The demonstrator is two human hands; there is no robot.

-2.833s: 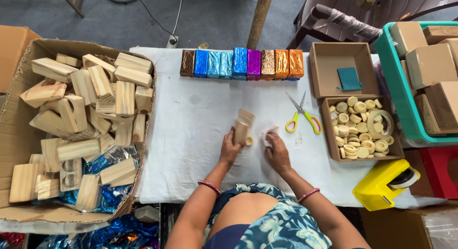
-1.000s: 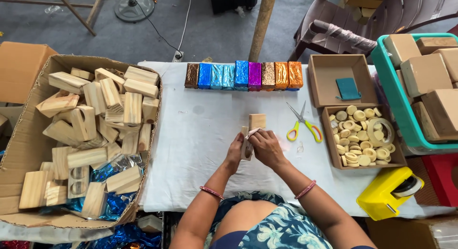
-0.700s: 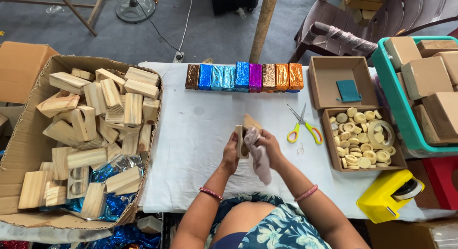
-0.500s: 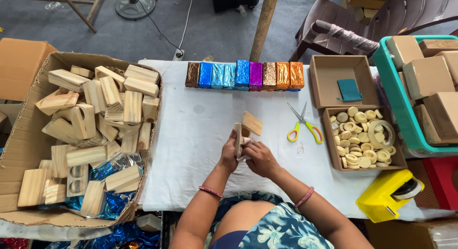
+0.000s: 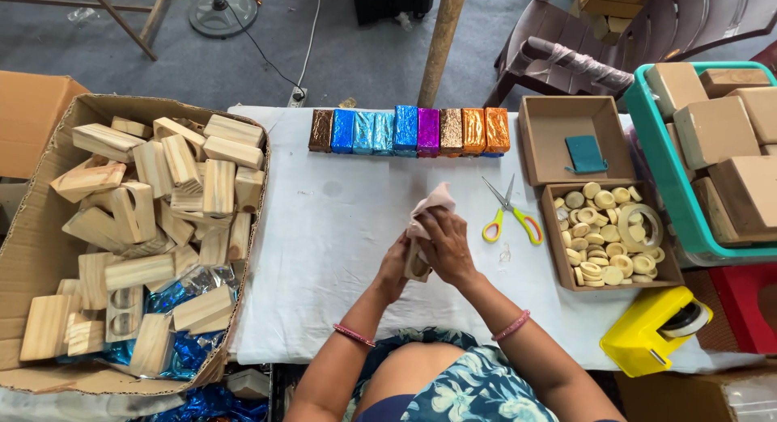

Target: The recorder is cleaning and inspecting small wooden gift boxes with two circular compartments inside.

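Note:
Over the white-covered table [image 5: 324, 252], both my hands meet on one small wooden block [image 5: 418, 262]. My left hand [image 5: 394, 268] grips the block from the left. My right hand [image 5: 446, 244] presses a pale pink cloth [image 5: 429, 207] against the block's top and right side; the cloth sticks up above my fingers. Most of the block is hidden by my hands. A row of foil-wrapped blocks [image 5: 409, 131] in brown, blue, purple and orange lies at the table's far edge.
A large cardboard box [image 5: 48, 139] of bare wooden blocks [image 5: 154, 220] and blue foil stands at left. Yellow-handled scissors [image 5: 510, 216] lie right of my hands. A cardboard tray of wooden discs [image 5: 607, 236], a yellow tape dispenser [image 5: 655, 329] and a teal crate [image 5: 647, 147] stand at right.
The block was held bare above the table. Since then my right hand has brought the pink cloth onto it, and now covers its top and side with the cloth.

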